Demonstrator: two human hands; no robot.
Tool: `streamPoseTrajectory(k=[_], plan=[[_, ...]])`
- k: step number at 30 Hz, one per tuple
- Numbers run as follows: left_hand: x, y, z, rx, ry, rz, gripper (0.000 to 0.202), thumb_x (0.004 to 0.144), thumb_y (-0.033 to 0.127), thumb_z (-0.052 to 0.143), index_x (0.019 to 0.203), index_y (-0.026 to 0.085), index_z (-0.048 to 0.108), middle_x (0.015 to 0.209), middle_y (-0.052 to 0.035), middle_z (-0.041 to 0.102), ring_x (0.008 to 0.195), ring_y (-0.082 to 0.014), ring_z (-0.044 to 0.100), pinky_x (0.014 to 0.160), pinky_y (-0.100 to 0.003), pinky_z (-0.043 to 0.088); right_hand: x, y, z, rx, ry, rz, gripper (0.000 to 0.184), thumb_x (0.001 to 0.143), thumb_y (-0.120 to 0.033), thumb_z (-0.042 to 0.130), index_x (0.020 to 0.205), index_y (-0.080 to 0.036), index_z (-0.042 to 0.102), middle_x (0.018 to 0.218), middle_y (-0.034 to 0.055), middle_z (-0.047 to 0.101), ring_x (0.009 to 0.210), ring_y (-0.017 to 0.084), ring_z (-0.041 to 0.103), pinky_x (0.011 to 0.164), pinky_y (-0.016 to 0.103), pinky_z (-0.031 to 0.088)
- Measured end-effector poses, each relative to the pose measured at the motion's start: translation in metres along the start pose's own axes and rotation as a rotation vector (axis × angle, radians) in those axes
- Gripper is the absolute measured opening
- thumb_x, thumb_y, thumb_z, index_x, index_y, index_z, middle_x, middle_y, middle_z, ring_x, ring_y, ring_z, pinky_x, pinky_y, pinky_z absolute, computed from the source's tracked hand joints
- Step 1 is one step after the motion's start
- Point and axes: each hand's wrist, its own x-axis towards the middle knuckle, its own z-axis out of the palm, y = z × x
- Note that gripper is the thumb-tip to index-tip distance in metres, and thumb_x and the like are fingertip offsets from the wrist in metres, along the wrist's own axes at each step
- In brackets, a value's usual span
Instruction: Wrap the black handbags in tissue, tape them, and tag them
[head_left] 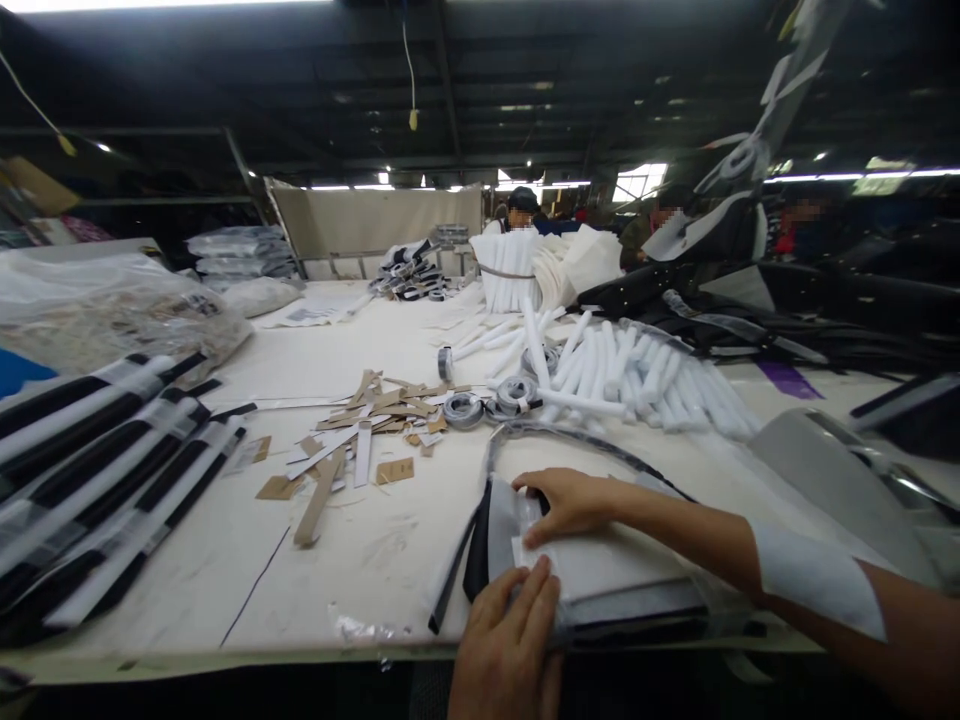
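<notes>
A flat black bag (477, 556) lies at the table's front edge, its thin dark handle (574, 430) arching behind it. White sheet material (615, 565) and clear plastic cover much of the bag. My right hand (574, 500) reaches in from the right and rests on the wrapped bag, thumb and forefinger spread apart around a small dark patch. At the near edge of the white sheet lies my left hand (510, 625), fingers extended and fingertips touching it. The left thumb is mostly hidden. A white band (817, 578) covers part of my right forearm.
Paper strips and tags (360, 425) lie left of centre, near grey tape rolls (463, 410). White foam tubes (630, 375) are heaped behind the bag. Black-and-white wrapped pieces (112, 470) fill the left side. Black material (780, 310) is piled right. A person (523, 207) is at the back.
</notes>
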Motion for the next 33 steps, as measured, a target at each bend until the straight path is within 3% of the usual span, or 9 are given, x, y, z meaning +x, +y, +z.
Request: streamPoseTrajectory(k=[2,7,12,17,22,27,30,33], plan=[[0.0,-0.001,-0.001,0.004,-0.006,0.006,0.064,0.077,0.012,0.061,0.14,0.019,0.051,0.147,0.001,0.052,0.119,-0.0244,0.056,0.098,-0.036,0.054,0.01,0.005,0.0,0.108,-0.045,0.044,0.089,0.053,-0.058,0.085,0.129,-0.017,0.062,0.115,0.0116,0.067,0.099,0.029,0.062,0.087,0.035,0.046],[0.001,0.0,-0.002,0.0,-0.019,0.004,0.064,0.078,0.011,0.06,0.141,0.018,0.05,0.147,-0.0006,0.052,0.119,-0.0252,0.057,0.097,-0.037,0.056,0.03,0.015,0.002,0.322,-0.049,0.125,0.056,0.055,-0.046,0.085,0.1,-0.016,0.073,0.085,0.0015,0.069,0.077,0.017,0.061,0.066,0.024,0.045],[0.0,0.003,-0.004,-0.018,-0.001,-0.022,0.063,0.079,0.009,0.057,0.141,0.018,0.049,0.147,-0.0009,0.052,0.121,-0.0259,0.056,0.099,-0.039,0.055,0.032,0.017,0.008,0.457,-0.026,0.156,0.036,0.058,-0.038,0.082,0.086,-0.017,0.075,0.072,-0.003,0.068,0.068,0.012,0.059,0.064,0.022,0.044],[0.003,0.003,-0.009,-0.035,-0.001,0.012,0.062,0.079,0.01,0.058,0.14,0.016,0.049,0.146,-0.0036,0.054,0.121,-0.0258,0.056,0.098,-0.039,0.055,0.031,0.015,0.01,0.425,0.044,0.172,0.024,0.072,-0.035,0.079,0.085,-0.015,0.074,0.076,-0.001,0.071,0.073,0.014,0.063,0.069,0.024,0.048],[0.004,0.004,-0.011,-0.051,-0.002,0.0,0.061,0.08,0.009,0.058,0.14,0.016,0.049,0.145,-0.0051,0.054,0.123,-0.026,0.055,0.1,-0.041,0.054,0.035,0.012,0.015,0.254,0.134,0.191,0.026,0.093,-0.038,0.064,0.096,-0.013,0.067,0.096,0.0031,0.069,0.086,0.018,0.066,0.078,0.035,0.055],[0.001,0.006,-0.009,-0.025,-0.001,-0.001,0.064,0.078,0.006,0.058,0.14,0.016,0.048,0.145,-0.0062,0.055,0.123,-0.027,0.055,0.1,-0.042,0.054,0.034,0.005,0.017,0.084,0.221,0.117,0.028,0.095,-0.04,0.062,0.098,-0.012,0.067,0.098,0.0031,0.068,0.088,0.019,0.066,0.08,0.037,0.055],[0.001,0.007,-0.012,-0.031,-0.022,-0.003,0.066,0.078,0.006,0.059,0.141,0.018,0.047,0.146,-0.0066,0.054,0.125,-0.0277,0.054,0.102,-0.043,0.053,0.018,0.001,0.004,0.012,0.318,0.04,0.024,0.095,-0.036,0.06,0.097,-0.015,0.07,0.096,0.0047,0.072,0.089,0.019,0.067,0.084,0.034,0.052],[0.006,0.004,-0.025,-0.137,-0.066,-0.036,0.06,0.082,0.011,0.062,0.139,0.023,0.05,0.145,-0.0055,0.054,0.127,-0.0262,0.054,0.105,-0.042,0.051,-0.022,0.011,-0.018,-0.063,0.484,0.036,0.027,0.096,-0.036,0.053,0.108,-0.021,0.072,0.113,0.0071,0.073,0.106,0.022,0.064,0.093,0.03,0.046]])
